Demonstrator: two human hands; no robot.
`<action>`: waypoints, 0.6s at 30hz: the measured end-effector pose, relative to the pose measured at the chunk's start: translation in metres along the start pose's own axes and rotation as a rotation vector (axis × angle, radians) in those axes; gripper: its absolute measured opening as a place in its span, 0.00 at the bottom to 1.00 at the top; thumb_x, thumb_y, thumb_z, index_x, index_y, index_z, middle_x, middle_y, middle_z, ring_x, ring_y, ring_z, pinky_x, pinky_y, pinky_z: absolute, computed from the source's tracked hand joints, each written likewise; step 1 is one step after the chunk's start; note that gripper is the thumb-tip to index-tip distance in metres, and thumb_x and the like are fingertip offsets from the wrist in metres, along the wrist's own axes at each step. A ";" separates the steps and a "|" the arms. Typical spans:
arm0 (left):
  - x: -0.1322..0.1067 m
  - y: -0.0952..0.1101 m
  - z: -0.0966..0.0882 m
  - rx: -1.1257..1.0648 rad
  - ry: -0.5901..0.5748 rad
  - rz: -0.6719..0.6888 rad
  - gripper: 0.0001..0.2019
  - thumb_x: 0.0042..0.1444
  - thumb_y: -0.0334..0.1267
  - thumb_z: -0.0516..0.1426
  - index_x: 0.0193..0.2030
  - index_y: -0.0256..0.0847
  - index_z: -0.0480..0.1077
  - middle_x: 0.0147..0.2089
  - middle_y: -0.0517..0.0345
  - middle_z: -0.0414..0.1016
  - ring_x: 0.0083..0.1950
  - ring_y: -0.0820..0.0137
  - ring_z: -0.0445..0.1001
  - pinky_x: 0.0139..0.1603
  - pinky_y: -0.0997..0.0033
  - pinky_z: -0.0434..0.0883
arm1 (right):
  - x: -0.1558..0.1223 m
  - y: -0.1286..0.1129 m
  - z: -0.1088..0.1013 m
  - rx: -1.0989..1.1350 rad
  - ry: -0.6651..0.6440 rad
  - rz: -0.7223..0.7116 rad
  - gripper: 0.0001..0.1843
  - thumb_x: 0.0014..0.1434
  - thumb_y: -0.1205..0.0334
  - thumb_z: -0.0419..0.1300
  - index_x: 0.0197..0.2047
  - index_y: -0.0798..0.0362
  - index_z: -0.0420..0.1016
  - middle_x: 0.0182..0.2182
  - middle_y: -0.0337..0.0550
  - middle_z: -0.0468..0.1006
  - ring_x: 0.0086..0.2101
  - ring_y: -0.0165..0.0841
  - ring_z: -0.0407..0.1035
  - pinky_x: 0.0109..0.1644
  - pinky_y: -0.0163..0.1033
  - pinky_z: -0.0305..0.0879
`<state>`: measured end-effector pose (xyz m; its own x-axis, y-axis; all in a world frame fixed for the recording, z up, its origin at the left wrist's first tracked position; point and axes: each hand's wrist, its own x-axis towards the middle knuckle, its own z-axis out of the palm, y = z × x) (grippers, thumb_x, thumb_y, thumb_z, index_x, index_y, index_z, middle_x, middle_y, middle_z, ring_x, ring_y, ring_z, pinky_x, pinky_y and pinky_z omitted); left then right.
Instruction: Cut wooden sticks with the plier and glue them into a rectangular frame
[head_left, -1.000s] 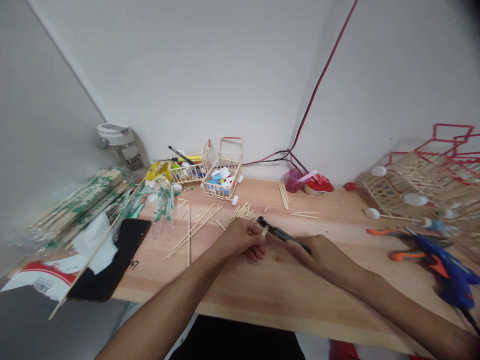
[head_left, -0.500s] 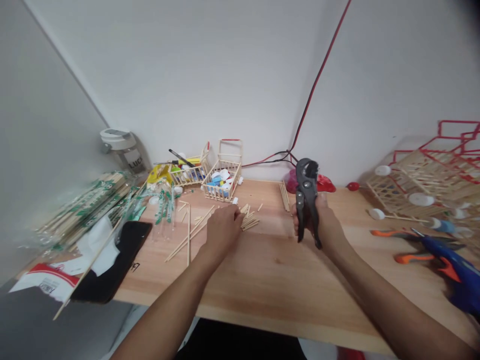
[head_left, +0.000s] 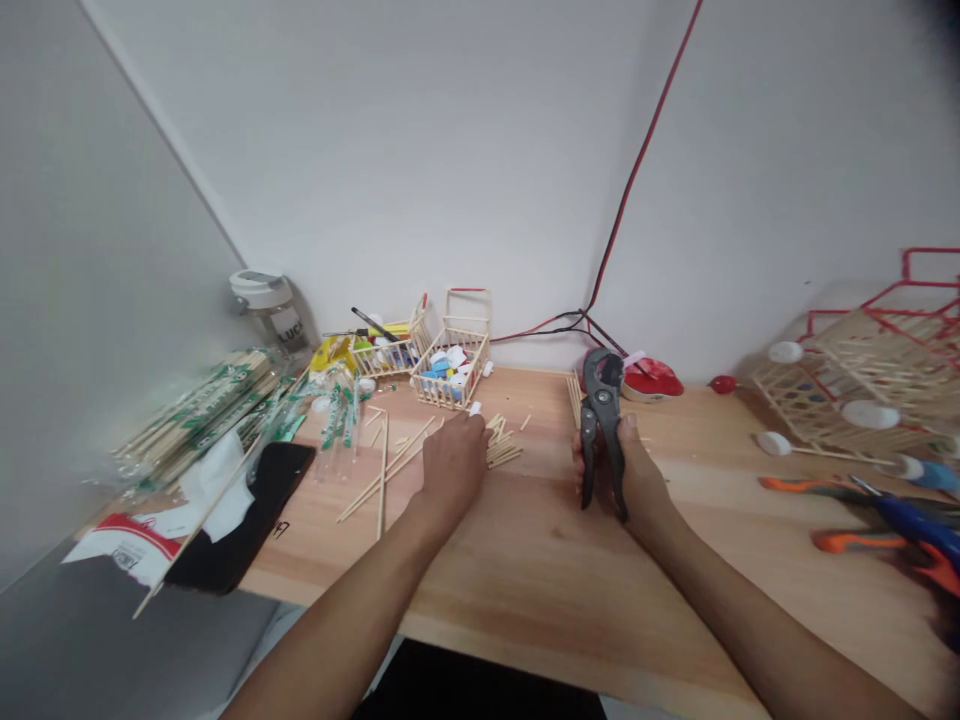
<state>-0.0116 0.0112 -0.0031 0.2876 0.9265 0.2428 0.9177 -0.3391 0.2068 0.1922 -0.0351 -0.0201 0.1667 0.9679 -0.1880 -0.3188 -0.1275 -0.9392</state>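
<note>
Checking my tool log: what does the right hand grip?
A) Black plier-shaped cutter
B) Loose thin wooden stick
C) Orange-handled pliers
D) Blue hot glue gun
A: the right hand wraps around the handles of the black plier-shaped cutter, which stands upright with its head pointing up.

Two plain white walls [head_left: 375, 150] meet in a corner behind a light wooden table [head_left: 570, 600], a red cable [head_left: 645, 170] climbs the right-hand wall from black and red wires [head_left: 547, 330] at the table's back edge, and a smooth grey panel [head_left: 90, 300] closes the left side.
</note>
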 end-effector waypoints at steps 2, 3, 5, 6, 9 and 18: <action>0.002 0.002 -0.003 -0.019 0.011 0.017 0.10 0.64 0.40 0.50 0.35 0.41 0.69 0.38 0.55 0.76 0.40 0.66 0.73 0.35 0.70 0.61 | 0.000 0.001 0.001 -0.003 -0.031 -0.013 0.38 0.48 0.24 0.48 0.27 0.53 0.73 0.17 0.40 0.71 0.15 0.31 0.64 0.17 0.36 0.63; 0.003 0.004 -0.005 -0.027 0.010 0.034 0.10 0.64 0.40 0.50 0.35 0.41 0.69 0.38 0.56 0.76 0.40 0.67 0.73 0.35 0.70 0.61 | 0.000 0.001 0.001 -0.003 -0.040 -0.019 0.38 0.48 0.24 0.48 0.27 0.53 0.73 0.16 0.39 0.70 0.15 0.31 0.64 0.17 0.36 0.62; 0.009 0.010 -0.008 -0.035 0.001 0.085 0.10 0.64 0.41 0.51 0.35 0.41 0.70 0.37 0.57 0.76 0.40 0.67 0.73 0.35 0.70 0.61 | 0.000 0.002 0.000 -0.001 -0.037 -0.036 0.38 0.49 0.24 0.48 0.27 0.53 0.73 0.16 0.39 0.70 0.15 0.31 0.64 0.17 0.36 0.62; 0.013 0.013 -0.010 -0.032 -0.010 0.112 0.10 0.64 0.41 0.51 0.36 0.41 0.70 0.37 0.57 0.76 0.40 0.67 0.73 0.35 0.70 0.61 | 0.000 0.002 -0.001 0.001 -0.034 -0.047 0.37 0.49 0.24 0.48 0.27 0.53 0.73 0.17 0.39 0.71 0.16 0.31 0.64 0.17 0.36 0.63; 0.027 0.026 -0.013 0.011 -0.043 0.183 0.10 0.64 0.38 0.49 0.38 0.41 0.71 0.38 0.55 0.76 0.41 0.65 0.73 0.36 0.70 0.63 | -0.001 0.002 -0.002 0.007 -0.042 -0.068 0.37 0.50 0.25 0.48 0.27 0.53 0.73 0.17 0.39 0.71 0.15 0.31 0.64 0.17 0.36 0.63; 0.062 0.056 0.001 0.165 -0.127 0.221 0.14 0.59 0.25 0.48 0.40 0.31 0.76 0.41 0.40 0.76 0.50 0.55 0.69 0.47 0.60 0.66 | -0.002 -0.005 0.000 0.023 -0.029 -0.061 0.36 0.49 0.24 0.49 0.27 0.52 0.71 0.16 0.39 0.70 0.15 0.30 0.64 0.17 0.35 0.62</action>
<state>0.0578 0.0499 0.0223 0.5082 0.8495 0.1418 0.8579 -0.5138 0.0029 0.1932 -0.0361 -0.0148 0.1598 0.9795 -0.1223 -0.3308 -0.0636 -0.9416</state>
